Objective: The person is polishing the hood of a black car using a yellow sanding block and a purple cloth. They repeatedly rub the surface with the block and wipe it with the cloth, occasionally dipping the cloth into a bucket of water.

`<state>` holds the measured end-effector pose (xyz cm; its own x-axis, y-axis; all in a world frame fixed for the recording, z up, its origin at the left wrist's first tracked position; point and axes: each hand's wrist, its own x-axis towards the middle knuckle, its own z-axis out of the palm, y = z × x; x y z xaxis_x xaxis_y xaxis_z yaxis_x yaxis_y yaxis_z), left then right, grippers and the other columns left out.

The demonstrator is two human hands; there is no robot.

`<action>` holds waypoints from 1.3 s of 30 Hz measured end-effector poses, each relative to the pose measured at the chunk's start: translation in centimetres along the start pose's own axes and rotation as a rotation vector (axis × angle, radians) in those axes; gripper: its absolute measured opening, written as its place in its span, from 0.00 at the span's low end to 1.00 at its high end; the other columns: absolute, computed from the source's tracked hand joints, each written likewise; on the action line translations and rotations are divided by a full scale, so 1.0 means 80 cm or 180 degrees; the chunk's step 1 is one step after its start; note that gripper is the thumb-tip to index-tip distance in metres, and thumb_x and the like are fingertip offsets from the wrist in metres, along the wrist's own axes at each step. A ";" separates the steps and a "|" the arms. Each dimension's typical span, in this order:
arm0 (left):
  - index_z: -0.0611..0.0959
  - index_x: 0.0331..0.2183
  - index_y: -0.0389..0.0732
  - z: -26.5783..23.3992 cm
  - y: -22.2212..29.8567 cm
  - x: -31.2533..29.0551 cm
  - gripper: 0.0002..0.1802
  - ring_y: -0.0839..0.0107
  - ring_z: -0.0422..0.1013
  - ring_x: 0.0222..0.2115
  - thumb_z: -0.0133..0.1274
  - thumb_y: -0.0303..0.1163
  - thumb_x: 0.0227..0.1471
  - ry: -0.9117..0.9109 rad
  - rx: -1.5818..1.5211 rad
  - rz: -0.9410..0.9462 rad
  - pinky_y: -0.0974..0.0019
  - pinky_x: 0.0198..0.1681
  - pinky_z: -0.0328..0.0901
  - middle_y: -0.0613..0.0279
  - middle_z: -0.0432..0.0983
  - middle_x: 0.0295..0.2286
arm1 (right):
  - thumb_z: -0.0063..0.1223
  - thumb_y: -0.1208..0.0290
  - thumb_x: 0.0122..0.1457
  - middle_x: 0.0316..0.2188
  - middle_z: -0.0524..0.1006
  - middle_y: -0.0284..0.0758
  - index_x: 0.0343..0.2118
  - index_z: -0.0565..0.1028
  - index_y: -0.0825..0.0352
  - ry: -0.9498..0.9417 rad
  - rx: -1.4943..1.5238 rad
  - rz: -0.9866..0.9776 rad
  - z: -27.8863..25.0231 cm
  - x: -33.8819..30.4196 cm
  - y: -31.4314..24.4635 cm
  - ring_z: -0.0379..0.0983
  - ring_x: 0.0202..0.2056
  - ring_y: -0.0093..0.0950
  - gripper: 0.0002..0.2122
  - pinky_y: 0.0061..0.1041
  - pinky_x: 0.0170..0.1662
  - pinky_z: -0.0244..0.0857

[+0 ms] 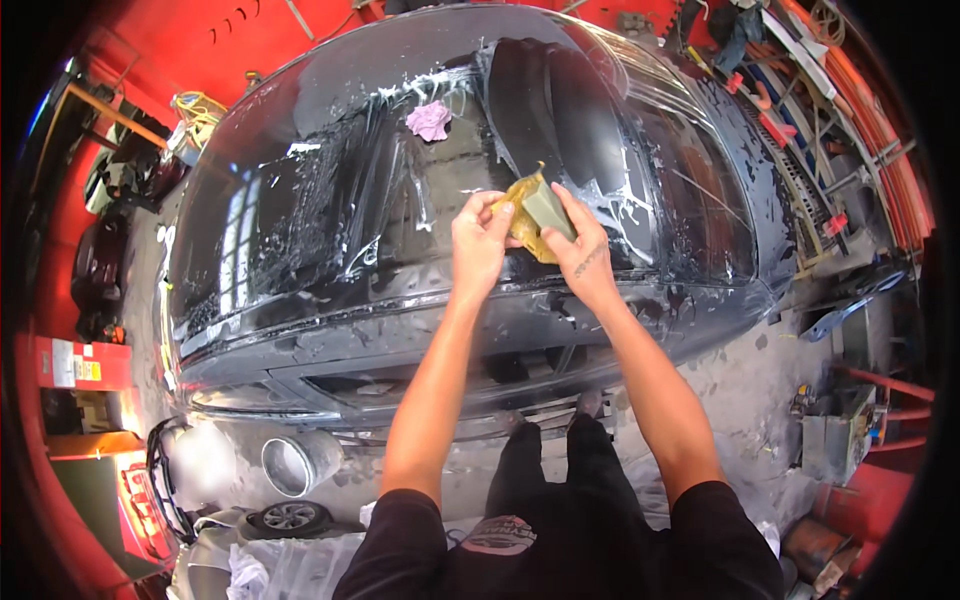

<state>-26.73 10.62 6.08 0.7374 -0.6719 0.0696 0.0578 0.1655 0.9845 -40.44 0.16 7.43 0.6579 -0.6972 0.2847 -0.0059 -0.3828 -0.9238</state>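
Note:
Both my hands are raised over the near part of a dark car roof (440, 200) that is wet and streaked with white suds. The fingers of my left hand (479, 245) pinch the edge of a thin, crumpled yellow-brown sheet (522, 190), which looks like sandpaper. My right hand (586, 252) is closed around a grey-green block (546, 210), its thumb on the near end and its fingers along the far side. Sheet and block overlap between the hands; how far the sheet wraps beneath the block is hidden. A crumpled pink-purple cloth (429, 121) lies farther away on the roof.
On the floor at the lower left are a bucket (288, 468) and a wheel (290, 517), beside clear plastic sheeting (320, 560). My shoes (588, 403) are close to the car's side. Long parts and tools line the right-hand red wall (860, 70).

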 end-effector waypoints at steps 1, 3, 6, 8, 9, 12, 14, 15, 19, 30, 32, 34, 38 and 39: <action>0.80 0.51 0.29 -0.001 0.002 -0.006 0.14 0.75 0.80 0.33 0.54 0.28 0.71 0.0035 0.0003 0.0036 0.70 0.31 0.80 0.56 0.84 0.38 | 0.60 0.73 0.64 0.59 0.78 0.46 0.66 0.72 0.72 0.0053 -0.0564 -0.0195 0.000 -0.007 -0.012 0.75 0.61 0.40 0.27 0.36 0.64 0.68; 0.80 0.52 0.28 0.009 0.008 -0.018 0.14 0.76 0.80 0.33 0.54 0.29 0.71 0.0097 -0.0206 -0.0058 0.71 0.31 0.81 0.56 0.84 0.37 | 0.62 0.76 0.61 0.60 0.77 0.48 0.67 0.72 0.72 0.0032 -0.0534 -0.0365 0.000 -0.014 -0.020 0.76 0.61 0.43 0.29 0.37 0.64 0.68; 0.81 0.51 0.27 0.017 0.012 -0.030 0.15 0.74 0.81 0.33 0.53 0.29 0.72 0.0179 -0.0347 -0.0050 0.70 0.31 0.81 0.56 0.84 0.38 | 0.64 0.77 0.60 0.60 0.76 0.51 0.66 0.72 0.71 0.0085 -0.0544 -0.0578 0.004 -0.020 -0.018 0.75 0.60 0.48 0.30 0.40 0.64 0.68; 0.81 0.52 0.27 0.016 0.014 -0.036 0.15 0.73 0.81 0.33 0.53 0.29 0.72 0.0189 -0.0379 -0.0028 0.69 0.31 0.81 0.55 0.85 0.38 | 0.63 0.76 0.60 0.61 0.75 0.54 0.66 0.72 0.71 0.0110 -0.0581 -0.0686 0.004 -0.025 -0.016 0.74 0.60 0.53 0.30 0.43 0.63 0.67; 0.82 0.52 0.27 0.014 0.014 -0.040 0.16 0.73 0.81 0.33 0.53 0.29 0.72 0.0174 -0.0391 -0.0033 0.69 0.31 0.81 0.55 0.85 0.38 | 0.63 0.76 0.60 0.61 0.75 0.54 0.67 0.72 0.70 0.0100 -0.0619 -0.0728 0.005 -0.027 -0.015 0.74 0.61 0.53 0.30 0.43 0.64 0.67; 0.82 0.53 0.27 0.008 0.017 -0.047 0.16 0.71 0.82 0.35 0.53 0.29 0.72 0.0069 -0.0447 -0.0128 0.68 0.32 0.82 0.54 0.85 0.40 | 0.63 0.75 0.61 0.61 0.75 0.55 0.68 0.72 0.70 0.0054 -0.0692 -0.0792 0.006 -0.035 -0.009 0.73 0.62 0.53 0.30 0.43 0.64 0.67; 0.82 0.54 0.27 0.005 0.022 -0.051 0.17 0.70 0.82 0.38 0.53 0.30 0.72 -0.0023 -0.0568 -0.0234 0.65 0.34 0.82 0.54 0.84 0.42 | 0.62 0.74 0.63 0.62 0.74 0.56 0.68 0.71 0.69 0.0012 -0.0691 -0.0776 0.004 -0.038 -0.004 0.72 0.62 0.54 0.29 0.43 0.65 0.66; 0.82 0.55 0.27 0.004 0.026 -0.053 0.17 0.70 0.81 0.41 0.54 0.30 0.72 -0.0071 -0.0667 -0.0296 0.63 0.35 0.82 0.53 0.84 0.44 | 0.62 0.73 0.63 0.62 0.74 0.56 0.68 0.71 0.69 0.0039 -0.0671 -0.0758 0.005 -0.040 0.000 0.72 0.62 0.54 0.29 0.42 0.65 0.66; 0.78 0.62 0.28 -0.013 0.027 -0.061 0.24 0.67 0.80 0.46 0.57 0.29 0.70 -0.0610 -0.1790 -0.0421 0.59 0.48 0.80 0.50 0.82 0.51 | 0.56 0.71 0.68 0.65 0.71 0.57 0.71 0.67 0.72 -0.0063 -0.0436 -0.0684 0.007 -0.044 -0.002 0.71 0.64 0.54 0.29 0.40 0.67 0.65; 0.74 0.63 0.40 0.000 -0.027 -0.062 0.27 0.65 0.76 0.55 0.60 0.21 0.65 0.0007 -0.1019 -0.0124 0.58 0.57 0.76 0.54 0.76 0.58 | 0.57 0.60 0.68 0.68 0.65 0.61 0.71 0.67 0.71 -0.0423 -0.0327 -0.0524 0.003 -0.043 0.008 0.59 0.70 0.59 0.32 0.49 0.72 0.54; 0.72 0.60 0.45 -0.001 -0.035 -0.057 0.26 0.66 0.76 0.54 0.59 0.20 0.65 -0.0070 -0.1023 -0.0097 0.58 0.55 0.77 0.55 0.75 0.56 | 0.59 0.58 0.66 0.66 0.66 0.60 0.71 0.68 0.68 -0.0456 -0.0495 -0.0520 -0.005 -0.041 0.014 0.61 0.68 0.58 0.33 0.49 0.71 0.56; 0.71 0.59 0.47 0.005 -0.035 -0.050 0.27 0.67 0.77 0.51 0.60 0.19 0.62 -0.0159 -0.1155 -0.0237 0.60 0.52 0.78 0.58 0.74 0.54 | 0.62 0.57 0.65 0.62 0.70 0.58 0.72 0.68 0.66 -0.0428 -0.0929 -0.0449 -0.014 -0.041 0.027 0.66 0.64 0.55 0.34 0.47 0.68 0.60; 0.71 0.59 0.46 0.019 -0.029 -0.036 0.32 0.67 0.77 0.48 0.63 0.17 0.58 -0.0378 -0.1290 -0.0525 0.64 0.48 0.77 0.58 0.72 0.54 | 0.65 0.59 0.63 0.56 0.75 0.52 0.70 0.71 0.63 -0.0821 -0.0059 0.0138 -0.045 -0.027 0.015 0.73 0.57 0.49 0.33 0.41 0.61 0.67; 0.71 0.60 0.45 0.022 -0.030 -0.029 0.33 0.67 0.77 0.46 0.63 0.15 0.57 -0.0435 -0.1274 -0.0596 0.66 0.46 0.77 0.58 0.71 0.53 | 0.65 0.59 0.63 0.54 0.75 0.50 0.70 0.72 0.63 -0.0844 -0.0020 0.0275 -0.053 -0.024 0.019 0.74 0.55 0.48 0.32 0.40 0.60 0.68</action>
<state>-29.75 10.51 3.84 0.5956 -0.8013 -0.0564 0.4565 0.2799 0.8445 -44.95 -1.67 6.54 0.8288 -0.5449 0.1272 -0.0747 -0.3331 -0.9399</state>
